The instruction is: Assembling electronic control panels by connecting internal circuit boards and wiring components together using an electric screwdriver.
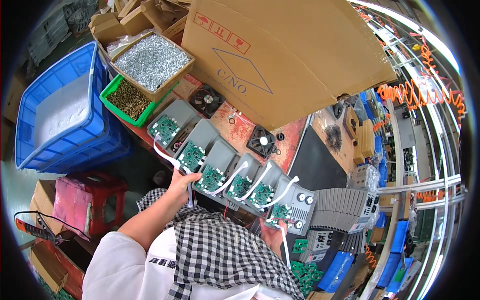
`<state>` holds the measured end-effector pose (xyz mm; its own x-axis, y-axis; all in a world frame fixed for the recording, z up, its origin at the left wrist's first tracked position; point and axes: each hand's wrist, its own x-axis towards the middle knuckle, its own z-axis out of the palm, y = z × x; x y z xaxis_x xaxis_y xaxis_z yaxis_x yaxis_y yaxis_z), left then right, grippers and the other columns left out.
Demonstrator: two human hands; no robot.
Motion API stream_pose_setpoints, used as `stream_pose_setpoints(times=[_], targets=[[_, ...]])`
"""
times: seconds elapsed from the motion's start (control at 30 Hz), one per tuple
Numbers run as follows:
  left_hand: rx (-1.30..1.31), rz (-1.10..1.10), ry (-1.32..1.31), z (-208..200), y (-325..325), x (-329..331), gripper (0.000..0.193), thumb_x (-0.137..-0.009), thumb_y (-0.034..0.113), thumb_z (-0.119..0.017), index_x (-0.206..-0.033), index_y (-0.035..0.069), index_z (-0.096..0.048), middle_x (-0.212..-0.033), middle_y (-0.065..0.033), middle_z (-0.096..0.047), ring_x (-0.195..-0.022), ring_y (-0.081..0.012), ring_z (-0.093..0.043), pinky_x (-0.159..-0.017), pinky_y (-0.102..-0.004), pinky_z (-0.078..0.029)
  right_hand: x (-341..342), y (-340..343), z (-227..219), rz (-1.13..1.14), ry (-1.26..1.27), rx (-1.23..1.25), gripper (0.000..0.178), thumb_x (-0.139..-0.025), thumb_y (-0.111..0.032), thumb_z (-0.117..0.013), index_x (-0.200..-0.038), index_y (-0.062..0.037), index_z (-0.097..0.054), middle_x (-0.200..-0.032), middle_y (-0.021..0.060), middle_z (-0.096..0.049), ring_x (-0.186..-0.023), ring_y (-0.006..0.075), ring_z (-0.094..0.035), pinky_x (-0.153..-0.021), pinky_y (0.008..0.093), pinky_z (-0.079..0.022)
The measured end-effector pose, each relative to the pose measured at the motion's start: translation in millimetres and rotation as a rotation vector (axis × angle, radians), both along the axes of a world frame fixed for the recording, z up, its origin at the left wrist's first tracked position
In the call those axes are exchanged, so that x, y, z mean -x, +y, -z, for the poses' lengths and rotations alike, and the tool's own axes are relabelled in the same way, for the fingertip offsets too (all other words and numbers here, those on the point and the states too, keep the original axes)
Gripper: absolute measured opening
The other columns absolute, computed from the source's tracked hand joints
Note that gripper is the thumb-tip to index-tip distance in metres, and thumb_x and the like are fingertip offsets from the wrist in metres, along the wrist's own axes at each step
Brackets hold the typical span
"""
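A slanting row of grey plastic housings [221, 156] runs across the bench edge, with green circuit boards [211, 178] on them and white ribbon cables [231, 179] trailing off. My left hand [181, 183] is closed at the near edge of the housings left of the middle, thumb stretched along a board; its other fingers are mostly hidden. Lower right, my right hand [272, 237] grips the near edge of the last grey housing [300, 206], which has round white knobs, beside its board and hanging cable. Part of that hand is hidden below the edge.
A large cardboard sheet [280, 55] stands behind the row. Black fans [262, 141] lie on the red bench. At left are a screw tray [152, 61], a green bin [126, 100], blue crates [60, 115] and a red stool [107, 200]. Stacked grey housings [340, 209] and loose boards [306, 275] lie right.
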<state>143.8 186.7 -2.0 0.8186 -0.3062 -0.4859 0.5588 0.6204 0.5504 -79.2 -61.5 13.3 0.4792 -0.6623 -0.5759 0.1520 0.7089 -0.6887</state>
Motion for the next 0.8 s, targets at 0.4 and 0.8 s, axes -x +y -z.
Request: stream_pose_setpoints(times=[0.4,0.8], targets=[[0.068,-0.042,0.011,-2,5,11,0.062,-0.06,-0.015,-0.062,-0.112,0.008,-0.035,-0.099,-0.0079,-0.054,-0.087,-0.0197,-0.057,-0.076,-0.0333,-0.05,0,11,-32,-0.031,-0.076,0.11,0.04,-0.065,-0.024,-0.057,-0.103,-0.0117,-0.053,-0.1,0.0078,-0.059,-0.094,0.0263,-0.055,-0.087,0.0473,-0.038],[0.177,-0.016,0.006,-21,14,8,0.061,-0.063,-0.014,-0.061,-0.113,0.009,-0.035,-0.101,-0.0066,-0.054,-0.092,-0.0191,-0.056,-0.081,-0.0343,-0.048,1,29,-76,0.027,-0.082,0.237,0.036,-0.067,-0.025,-0.054,-0.1,-0.01,-0.055,-0.101,0.0073,-0.058,-0.098,0.0266,-0.053,-0.093,0.0496,-0.032]])
